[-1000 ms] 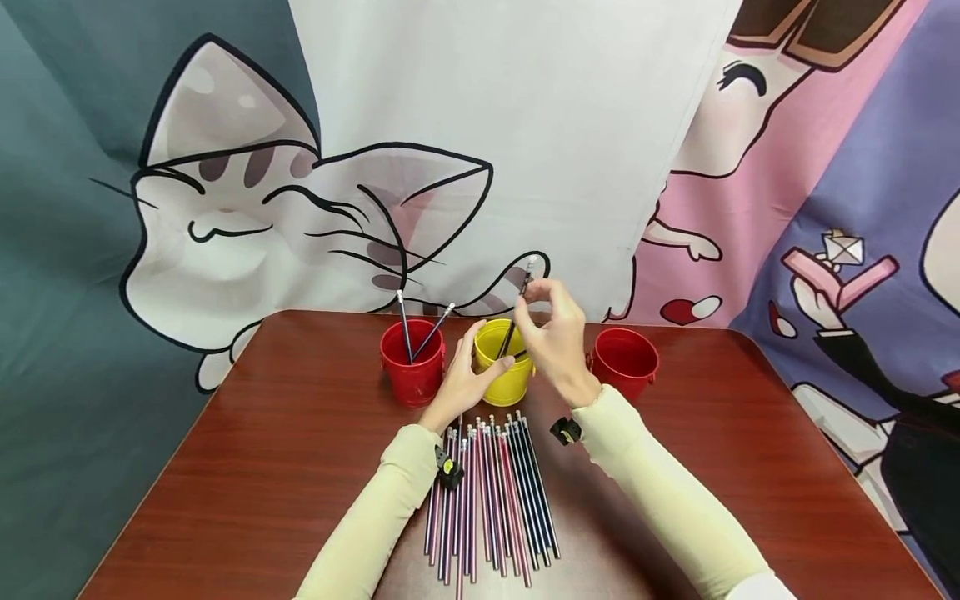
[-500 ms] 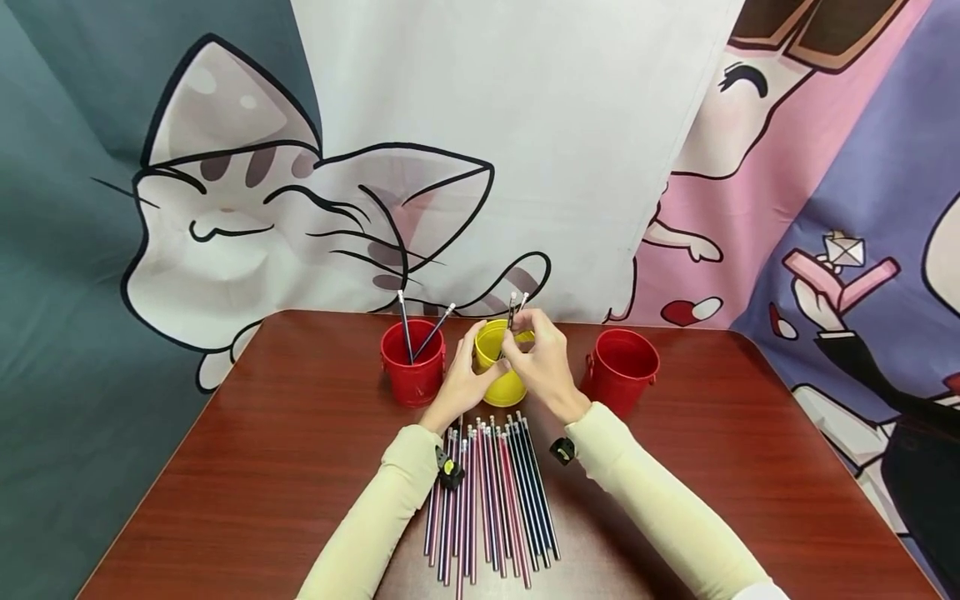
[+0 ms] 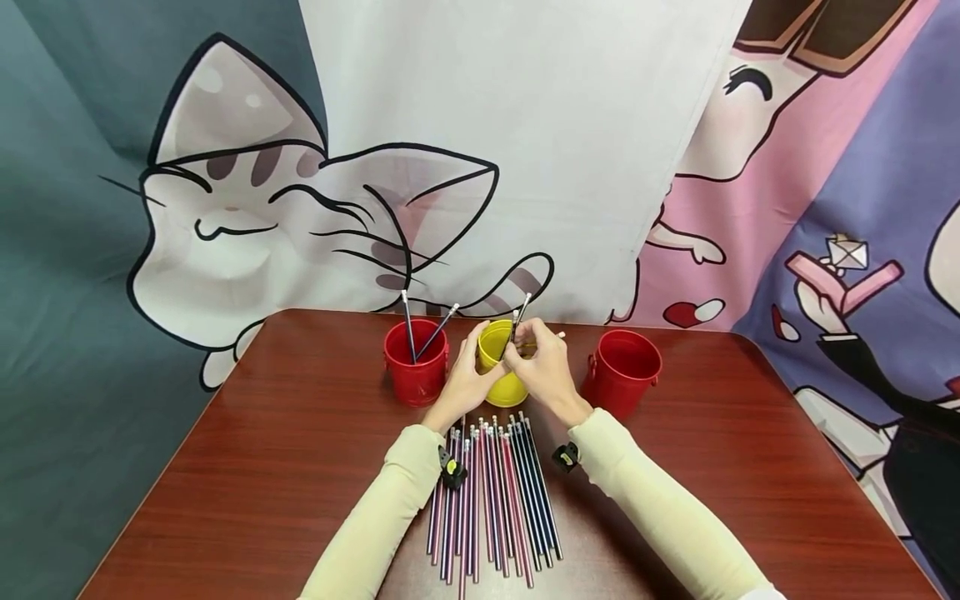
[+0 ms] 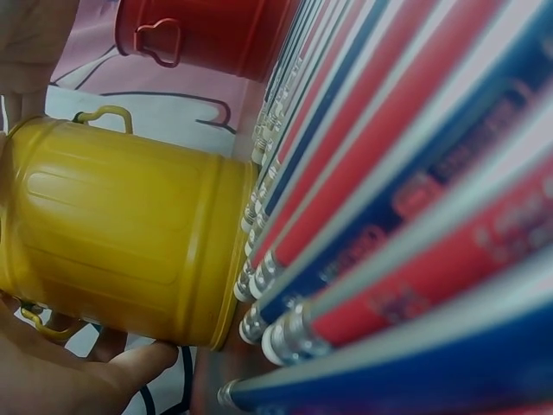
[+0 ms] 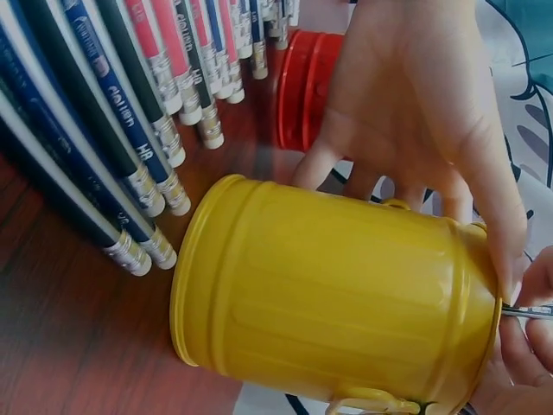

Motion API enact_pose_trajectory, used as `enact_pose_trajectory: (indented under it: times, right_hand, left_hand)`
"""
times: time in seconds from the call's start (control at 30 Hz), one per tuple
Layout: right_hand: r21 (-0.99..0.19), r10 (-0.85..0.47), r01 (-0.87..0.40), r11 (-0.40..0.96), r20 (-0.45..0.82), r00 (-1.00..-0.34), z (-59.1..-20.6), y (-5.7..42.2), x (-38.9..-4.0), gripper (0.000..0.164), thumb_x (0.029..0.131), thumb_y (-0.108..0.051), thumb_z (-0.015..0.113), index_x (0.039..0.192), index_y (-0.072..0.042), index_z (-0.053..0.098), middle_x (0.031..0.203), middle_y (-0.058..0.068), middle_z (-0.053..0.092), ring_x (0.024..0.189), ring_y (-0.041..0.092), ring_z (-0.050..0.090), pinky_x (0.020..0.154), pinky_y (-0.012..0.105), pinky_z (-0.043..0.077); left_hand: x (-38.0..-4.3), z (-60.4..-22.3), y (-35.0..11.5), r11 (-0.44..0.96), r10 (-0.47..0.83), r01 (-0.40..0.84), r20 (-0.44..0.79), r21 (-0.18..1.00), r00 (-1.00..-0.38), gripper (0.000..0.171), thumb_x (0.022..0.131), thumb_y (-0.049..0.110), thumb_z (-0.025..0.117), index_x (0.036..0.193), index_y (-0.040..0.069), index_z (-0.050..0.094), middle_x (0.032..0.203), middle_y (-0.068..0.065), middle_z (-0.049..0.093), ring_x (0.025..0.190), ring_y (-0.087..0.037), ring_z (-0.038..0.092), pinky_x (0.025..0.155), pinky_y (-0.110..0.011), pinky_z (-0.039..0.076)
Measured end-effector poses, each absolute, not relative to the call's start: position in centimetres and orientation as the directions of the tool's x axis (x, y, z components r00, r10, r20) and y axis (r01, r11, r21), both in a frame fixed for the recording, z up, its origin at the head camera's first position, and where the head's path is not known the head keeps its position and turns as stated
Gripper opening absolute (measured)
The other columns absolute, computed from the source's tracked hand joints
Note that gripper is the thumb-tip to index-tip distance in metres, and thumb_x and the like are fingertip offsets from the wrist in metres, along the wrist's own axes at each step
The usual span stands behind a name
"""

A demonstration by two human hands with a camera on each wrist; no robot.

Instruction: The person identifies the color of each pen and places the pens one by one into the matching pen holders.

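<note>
In the head view my left hand (image 3: 465, 379) holds the near left side of a yellow bucket (image 3: 507, 390), its fingers curled round the wall and its thumb at the rim. My right hand (image 3: 546, 367) pinches a dark pencil (image 3: 514, 327) upright at the bucket's mouth, eraser end up. Another pencil (image 3: 523, 307) leans behind those fingers, and a white eraser tip (image 3: 561, 335) shows right of the hand. In the right wrist view the pinched pencil (image 5: 529, 312) crosses the bucket's rim. The bucket's inside is mostly hidden by the hands.
Several blue, red and black pencils (image 3: 491, 500) lie side by side in front of the bucket, erasers facing it. A red bucket (image 3: 416, 383) with two pencils stands to the left. Another red bucket (image 3: 621, 379) stands to the right, on the brown table (image 3: 285, 467).
My right hand has come down and slightly left with its pencil, from above the yellow bucket to its rim. The left hand keeps its hold on the bucket.
</note>
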State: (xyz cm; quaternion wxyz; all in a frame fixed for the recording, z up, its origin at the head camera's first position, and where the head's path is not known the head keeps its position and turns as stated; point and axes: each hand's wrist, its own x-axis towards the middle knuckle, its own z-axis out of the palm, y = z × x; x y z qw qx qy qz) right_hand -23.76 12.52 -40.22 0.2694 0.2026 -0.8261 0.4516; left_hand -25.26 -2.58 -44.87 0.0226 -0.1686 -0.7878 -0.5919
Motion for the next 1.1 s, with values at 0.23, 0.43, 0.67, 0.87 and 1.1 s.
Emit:
enact_pose_trajectory:
  times: [0.23,0.43,0.67,0.87,1.1]
  right_hand:
    - [-0.647,-0.093,-0.561,0.516,0.608,-0.788,-40.3,12.6,-23.7,0.015,0.078,-0.002,0.062,0.091,0.001,0.054,0.082,0.010,0.060,0.073,0.022,0.060,0.062,0.038,0.052]
    - [-0.663,-0.070,-0.544,0.514,0.600,-0.797,-40.3,12.7,-23.5,0.016,0.079,-0.003,0.063,0.093,-0.001,0.054,0.084,0.010,0.060,0.074,0.019,0.060,0.067,0.036,0.053]
    - [-0.640,-0.011,-0.594,0.487,0.675,-0.737,-39.8,13.4,-22.7,0.024,0.081,-0.003,0.062,0.103,0.002,0.055,0.096,0.013,0.058,0.086,0.025,0.060,0.078,0.038,0.052]
    - [-0.599,0.006,-0.614,0.514,0.718,-0.696,-39.4,14.4,-21.0,0.017,0.082,-0.005,0.062,0.098,-0.003,0.059,0.094,0.006,0.059,0.084,0.021,0.058,0.076,0.034,0.051]
    - [-0.617,-0.096,-0.552,0.562,0.613,-0.784,-40.2,15.4,-19.0,0.013,0.079,-0.004,0.063,0.091,-0.007,0.057,0.084,0.001,0.058,0.074,0.011,0.056,0.067,0.024,0.052]
  left_hand:
    - [-23.4,-42.4,-2.6,0.226,0.255,0.300,0.241,0.927,-0.936,0.072,0.086,0.028,0.064,0.144,0.020,0.024,0.135,-0.017,0.035,0.123,-0.028,0.039,0.103,-0.045,0.032]
    - [-24.4,-43.8,-2.4,0.247,0.244,0.284,0.224,0.926,-0.943,0.075,0.082,0.044,0.064,0.143,0.030,0.023,0.134,-0.008,0.036,0.122,-0.023,0.040,0.104,-0.044,0.031]
    - [-25.6,-45.8,-2.3,0.296,0.209,0.260,0.203,0.919,-0.957,0.078,0.075,0.062,0.062,0.139,0.044,0.022,0.134,0.003,0.035,0.122,-0.016,0.038,0.103,-0.049,0.030]
    - [-25.5,-45.6,-2.4,0.298,0.200,0.262,0.208,0.918,-0.957,0.079,0.074,0.063,0.061,0.140,0.041,0.023,0.138,0.002,0.034,0.125,-0.018,0.037,0.104,-0.052,0.028]
    - [-25.6,-45.7,-2.3,0.314,0.195,0.277,0.224,0.908,-0.955,0.078,0.074,0.063,0.061,0.139,0.043,0.023,0.137,0.002,0.035,0.124,-0.017,0.037,0.104,-0.051,0.028]
